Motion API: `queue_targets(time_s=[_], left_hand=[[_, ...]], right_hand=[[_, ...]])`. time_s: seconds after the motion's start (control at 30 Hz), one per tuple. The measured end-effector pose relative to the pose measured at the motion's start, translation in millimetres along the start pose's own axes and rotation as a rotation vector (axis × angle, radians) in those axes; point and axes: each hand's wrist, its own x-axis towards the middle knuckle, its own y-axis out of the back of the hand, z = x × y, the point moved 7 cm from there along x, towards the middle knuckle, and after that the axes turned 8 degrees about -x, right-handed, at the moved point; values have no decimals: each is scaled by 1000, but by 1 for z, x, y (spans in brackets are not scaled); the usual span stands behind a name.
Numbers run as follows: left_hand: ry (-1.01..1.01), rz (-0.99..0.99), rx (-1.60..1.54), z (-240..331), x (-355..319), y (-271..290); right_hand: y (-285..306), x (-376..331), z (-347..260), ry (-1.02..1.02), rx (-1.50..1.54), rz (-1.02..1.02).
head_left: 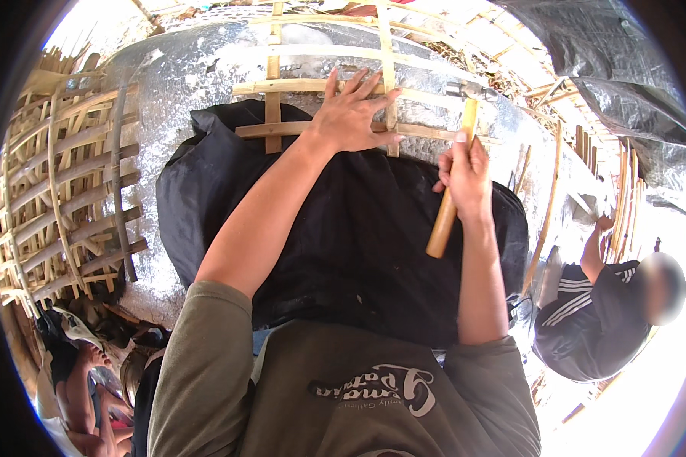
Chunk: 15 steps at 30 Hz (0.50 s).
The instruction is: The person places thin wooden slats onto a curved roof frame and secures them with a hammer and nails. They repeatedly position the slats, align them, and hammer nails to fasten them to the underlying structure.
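A lattice of pale bamboo strips (324, 86) lies in front of me, its near edge against the black cloth (351, 221) over my lap. My left hand (352, 114) rests on the lattice with fingers spread, between two lengthwise strips. In my right hand (466, 171) is a hammer (443, 225), gripped round its yellow wooden handle. The dark metal head of the hammer points away from me, above the right ends of the crosswise strips. No nail can be made out under either hand.
A stack of finished-looking bamboo lattices (68, 198) stands at the left. On the right a person in black clothing (594, 312) sits close by, near upright bamboo slats (625, 190). Another person's bare limbs (80, 388) show at lower left. Dark plastic sheeting (594, 53) hangs upper right.
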Motion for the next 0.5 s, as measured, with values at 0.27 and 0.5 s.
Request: queue_targets(time_s=[0.27, 0.5], left_hand=[[-16, 17, 11, -1, -4, 0], [11, -12, 23, 2, -2, 1]], right_hand=[[47, -2, -78, 325, -394, -205], [21, 29, -78, 420, -788, -315]])
